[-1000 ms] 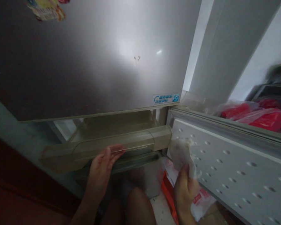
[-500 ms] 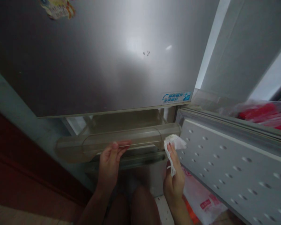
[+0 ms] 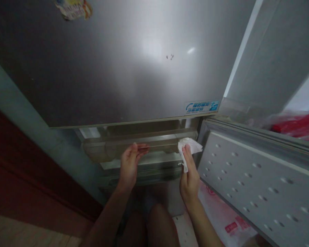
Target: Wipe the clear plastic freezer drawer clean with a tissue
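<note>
A translucent freezer drawer (image 3: 159,140) sits partly pulled out below the upper fridge door. My left hand (image 3: 130,161) grips the lower edge of its front, thumb outside, with the fingers showing through the clear plastic. Against the right part of the drawer front, my right hand (image 3: 189,175) holds a crumpled white tissue (image 3: 192,145), its fingers pressed over it. Where my right fingertips meet the drawer is hidden by the tissue.
The lower freezer door (image 3: 249,178) stands swung out to the right, with a dimpled inner panel. Above is the grey upper fridge door (image 3: 154,68). White and pink plastic bags (image 3: 221,209) lie below the open door. A red-brown wooden panel (image 3: 28,175) borders the left.
Both hands and the drawer front have moved inward, so the drawer sticks out less. The tissue stays in my right hand. The view has shifted slightly.
</note>
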The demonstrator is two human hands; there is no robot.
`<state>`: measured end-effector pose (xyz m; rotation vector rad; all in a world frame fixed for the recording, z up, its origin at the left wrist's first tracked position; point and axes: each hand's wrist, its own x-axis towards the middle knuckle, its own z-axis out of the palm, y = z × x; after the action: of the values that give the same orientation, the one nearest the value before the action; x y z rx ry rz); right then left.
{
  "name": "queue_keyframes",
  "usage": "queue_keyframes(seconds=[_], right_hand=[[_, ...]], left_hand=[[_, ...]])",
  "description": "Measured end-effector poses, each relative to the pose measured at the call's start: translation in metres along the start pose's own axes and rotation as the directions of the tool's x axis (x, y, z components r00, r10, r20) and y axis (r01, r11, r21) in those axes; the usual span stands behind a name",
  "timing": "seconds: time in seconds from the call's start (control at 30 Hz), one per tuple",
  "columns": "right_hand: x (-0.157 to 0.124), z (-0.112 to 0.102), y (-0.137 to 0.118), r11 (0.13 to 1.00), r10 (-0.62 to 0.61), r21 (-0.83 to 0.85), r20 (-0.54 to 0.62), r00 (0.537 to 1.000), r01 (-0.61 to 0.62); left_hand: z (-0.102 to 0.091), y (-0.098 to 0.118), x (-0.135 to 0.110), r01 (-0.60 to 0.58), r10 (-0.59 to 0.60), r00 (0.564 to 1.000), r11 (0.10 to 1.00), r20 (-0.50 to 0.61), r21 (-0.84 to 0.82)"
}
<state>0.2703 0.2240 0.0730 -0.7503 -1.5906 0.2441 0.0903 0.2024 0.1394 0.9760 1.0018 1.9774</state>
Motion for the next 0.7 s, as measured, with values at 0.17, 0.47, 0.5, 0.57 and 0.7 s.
queue_keyframes(seconds=[0.17,0.47,0.5,0.57,0.7], right_hand=[[0.014,0.008,0.012,1.0,-0.023,0.0,0.023,0.999,0.023],[0.036,0.019,0.039,0.998,-0.063,-0.003,0.071,0.996,0.063],[0.038,0.02,0.042,0.998,-0.065,-0.003,0.076,0.995,0.065],[0.041,0.022,0.046,0.998,-0.058,-0.002,0.086,0.995,0.058],[0.048,0.025,0.053,0.999,-0.033,0.01,0.115,0.993,0.032]], left_hand=[[0.0,-0.006,0.019,0.027,-0.027,1.0,1.0,0.015,-0.011],[0.0,-0.015,0.049,0.097,-0.096,0.994,0.995,0.057,-0.003],[0.0,-0.016,0.052,0.101,-0.101,0.993,0.995,0.059,-0.003],[-0.001,-0.017,0.058,0.106,-0.106,0.992,0.994,0.067,-0.006],[-0.002,-0.02,0.069,0.115,-0.113,0.991,0.993,0.077,-0.01]])
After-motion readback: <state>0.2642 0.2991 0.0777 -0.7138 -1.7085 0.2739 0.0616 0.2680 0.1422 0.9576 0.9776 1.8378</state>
